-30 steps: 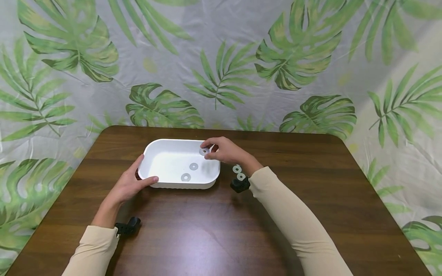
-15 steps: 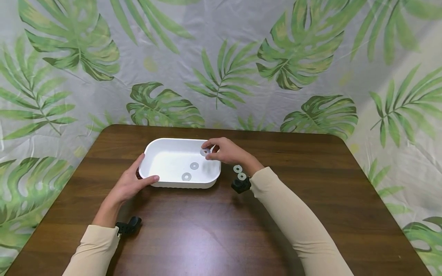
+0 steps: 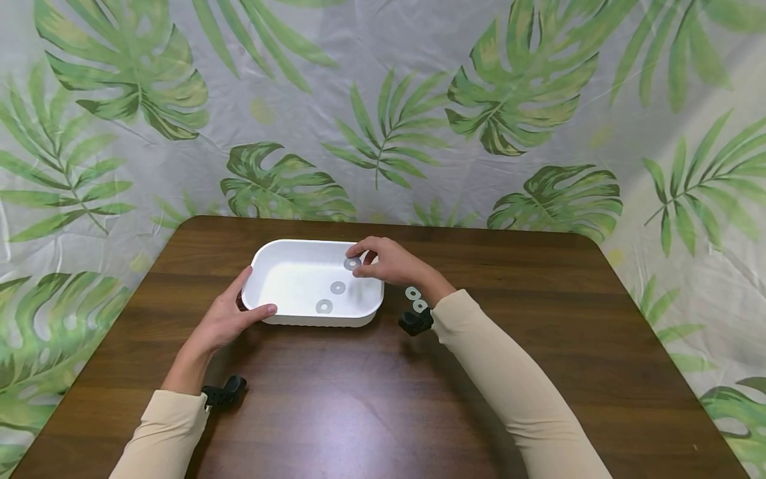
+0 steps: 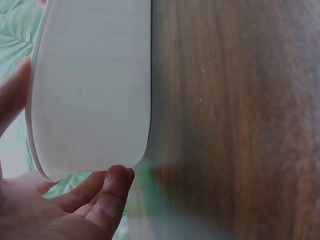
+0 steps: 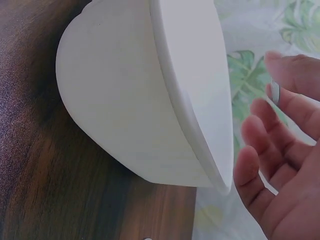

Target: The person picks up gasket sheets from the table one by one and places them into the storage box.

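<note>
Barely shifted, right hand (image 3: 389,263) fingers pinch a washer (image 3: 352,263) over the white tray (image 3: 281,249); left hand (image 3: 224,319) grips the tray's near-left corner.

In the wrist views the white oval plastic tray (image 4: 90,95) is cut off at the top edge, its inside hidden.

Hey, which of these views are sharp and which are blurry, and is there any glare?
Head view: sharp, with soft glare on the table. Left wrist view: the white tray is soft and the wood blurs toward the bottom. Right wrist view: right hand out of focus.
</note>
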A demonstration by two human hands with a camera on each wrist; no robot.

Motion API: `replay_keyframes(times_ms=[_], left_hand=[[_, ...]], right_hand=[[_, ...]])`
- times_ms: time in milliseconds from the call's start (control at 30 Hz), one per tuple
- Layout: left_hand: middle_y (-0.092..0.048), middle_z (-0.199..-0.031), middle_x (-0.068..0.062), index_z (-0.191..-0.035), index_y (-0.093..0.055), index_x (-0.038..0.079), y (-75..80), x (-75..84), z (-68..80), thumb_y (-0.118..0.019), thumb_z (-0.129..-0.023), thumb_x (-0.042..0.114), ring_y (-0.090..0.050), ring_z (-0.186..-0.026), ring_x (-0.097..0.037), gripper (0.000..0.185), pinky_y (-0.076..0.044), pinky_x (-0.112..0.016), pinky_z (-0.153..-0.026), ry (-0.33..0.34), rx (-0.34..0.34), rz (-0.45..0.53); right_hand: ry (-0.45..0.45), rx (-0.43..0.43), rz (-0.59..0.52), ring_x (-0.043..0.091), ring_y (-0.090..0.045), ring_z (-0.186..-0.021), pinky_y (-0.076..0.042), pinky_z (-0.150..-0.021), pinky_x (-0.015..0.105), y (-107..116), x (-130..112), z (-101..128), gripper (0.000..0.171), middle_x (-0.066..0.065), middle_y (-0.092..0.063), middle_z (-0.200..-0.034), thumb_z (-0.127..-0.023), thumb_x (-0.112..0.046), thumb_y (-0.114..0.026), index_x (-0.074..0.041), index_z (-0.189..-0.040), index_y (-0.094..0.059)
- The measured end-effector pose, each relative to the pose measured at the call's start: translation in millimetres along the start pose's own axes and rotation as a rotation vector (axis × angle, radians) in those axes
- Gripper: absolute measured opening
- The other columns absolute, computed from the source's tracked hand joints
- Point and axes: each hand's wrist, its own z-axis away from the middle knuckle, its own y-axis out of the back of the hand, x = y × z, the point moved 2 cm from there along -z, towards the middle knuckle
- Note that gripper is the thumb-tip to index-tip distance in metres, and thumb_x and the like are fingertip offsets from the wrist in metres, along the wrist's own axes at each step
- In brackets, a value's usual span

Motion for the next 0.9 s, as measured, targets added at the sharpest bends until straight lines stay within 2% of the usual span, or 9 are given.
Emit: replay_keyframes(times_ms=[200, 333, 467, 733, 900], left_hand=[[-0.013, -0.164, -0.028, -0.161, -0.001, 0.01, -0.1, -1.6, 0.1, -0.076, -0.087, 0.031, -0.021, -0.149, -0.043, 0.107, -0.025, -0.057, -0.116, -0.005, 0.002, 0.009], [-0.012, -0.164, -0.027, -0.161, -0.001, 0.01, 0.5, -1.9, 0.2, -0.076, -0.087, 0.032, -0.02, -0.149, -0.043, 0.107, -0.024, -0.057, -0.116, -0.005, 0.002, 0.01], [-0.012, -0.164, -0.027, -0.161, -0.001, 0.01, 1.4, -1.0, 0.2, -0.076, -0.087, 0.031, -0.019, -0.15, -0.044, 0.107, -0.024, -0.058, -0.117, -0.003, 0.0, 0.011], [-0.014, -0.163, -0.029, -0.161, -0.001, 0.01, 1.7, -1.7, -0.1, -0.075, -0.088, 0.031, -0.023, -0.148, -0.043, 0.106, -0.027, -0.057, -0.115, 0.0, 0.002, -0.009], [-0.015, -0.163, -0.03, -0.161, -0.001, 0.01, 0.6, -0.5, -0.6, -0.075, -0.087, 0.032, -0.023, -0.148, -0.044, 0.106, -0.026, -0.057, -0.115, 0.003, -0.002, -0.022]], right_hand=[[-0.028, 0.028, -0.004, 0.028, -0.062, -0.114, -0.048, -0.097, 0.041, 2, 3, 5, 0.046, 0.012, -0.057, -0.138, -0.093, -0.019, -0.069, -0.008, -0.136, -0.059], [-0.029, 0.039, 0.001, 0.027, -0.061, -0.112, -0.048, -0.095, 0.041, 6, 7, 15, 0.043, 0.013, -0.056, -0.137, -0.094, -0.019, -0.068, -0.007, -0.135, -0.06], [-0.025, 0.052, -0.001, 0.027, -0.061, -0.107, -0.05, -0.094, 0.042, 14, 12, 29, 0.04, 0.017, -0.056, -0.135, -0.095, -0.017, -0.067, -0.007, -0.133, -0.06], [-0.007, 0.069, 0.059, 0.025, -0.063, -0.103, -0.05, -0.085, 0.04, 27, 24, 61, 0.034, 0.014, -0.058, -0.128, -0.095, -0.018, -0.066, -0.009, -0.128, -0.063], [-0.014, 0.073, 0.07, 0.025, -0.061, -0.101, -0.052, -0.087, 0.041, 33, 36, 87, 0.031, 0.015, -0.06, -0.124, -0.094, -0.013, -0.067, -0.008, -0.124, -0.064]])
